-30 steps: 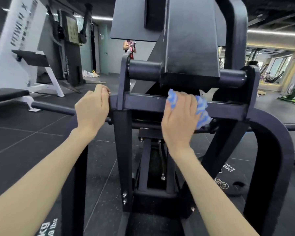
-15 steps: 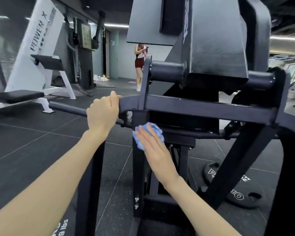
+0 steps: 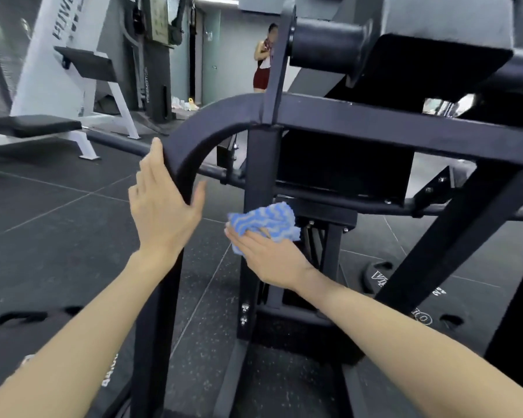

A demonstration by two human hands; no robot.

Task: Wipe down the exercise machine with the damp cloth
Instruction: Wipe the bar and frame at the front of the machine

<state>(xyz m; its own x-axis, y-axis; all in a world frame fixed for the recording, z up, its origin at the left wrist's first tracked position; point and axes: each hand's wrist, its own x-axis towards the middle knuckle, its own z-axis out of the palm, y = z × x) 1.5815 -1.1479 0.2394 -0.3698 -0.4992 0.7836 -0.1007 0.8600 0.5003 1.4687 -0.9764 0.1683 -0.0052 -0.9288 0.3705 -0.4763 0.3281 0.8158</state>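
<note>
The exercise machine is a black steel frame with a horizontal crossbar (image 3: 375, 122), a curved corner piece and an upright post (image 3: 258, 164). My left hand (image 3: 160, 209) rests on the curved corner with its fingers straight up along the outer side and the thumb spread to the inner side. A blue and white striped cloth (image 3: 263, 217) is bunched against the upright post below the crossbar. My right hand (image 3: 269, 254) grips the cloth and presses it onto the post; the cloth hides its fingertips.
Black weight plates lie on the rubber floor at the right (image 3: 405, 285) and lower left (image 3: 27, 318). A white-framed bench (image 3: 31, 125) stands at the left. A person (image 3: 261, 64) stands far back behind the machine.
My right hand carried the cloth from the crossbar down onto the upright post. My left hand let go of the bar end and slid down the curve, its fingers straightening.
</note>
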